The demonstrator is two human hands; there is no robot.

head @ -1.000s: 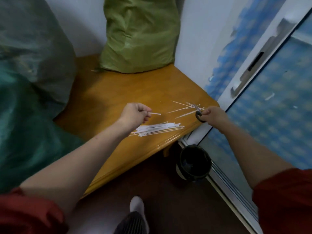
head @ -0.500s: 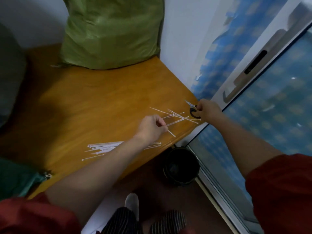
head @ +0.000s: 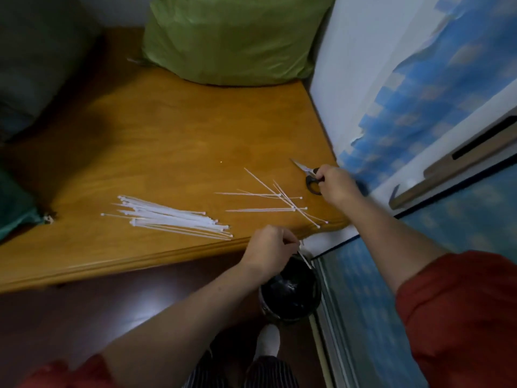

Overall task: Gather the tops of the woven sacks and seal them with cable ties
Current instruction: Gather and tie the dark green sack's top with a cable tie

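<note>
Poking out at the very bottom is a foot in a white sock (head: 268, 341), with striped trousers (head: 260, 372) beside it and red sleeves (head: 461, 317) on both arms. Just past the foot a black bin (head: 289, 296) stands on the dark floor (head: 84, 303), right beside the glass door (head: 447, 225). A shiny black bag lines the bin, and it is too dark inside to tell what else is in there.

The left hand (head: 270, 247) is over the far rim of the bin, at the front edge of the wooden surface (head: 167, 130). Its grip pinches a thin white strip (head: 304, 258) between finger and thumb, and the strip hangs down over the mouth of the bin.

On the surface, near the front edge, lies a bundle of white cable ties (head: 173, 217), all side by side. To the right of it a few loose cable ties (head: 279, 198) lie crossed over each other. At the right corner the right hand (head: 337, 186) has its grip curled round the black handles of the scissors (head: 309, 176), with the blades together and pointing away to the left.

At the left edge a dark green sack (head: 14, 208) ends in a bunched tip that touches the surface. Further back on the left is a blurry grey-green sack (head: 36, 65). At the very back a light green sack (head: 232, 37) stands on the surface against the white wall (head: 363, 51)
</note>
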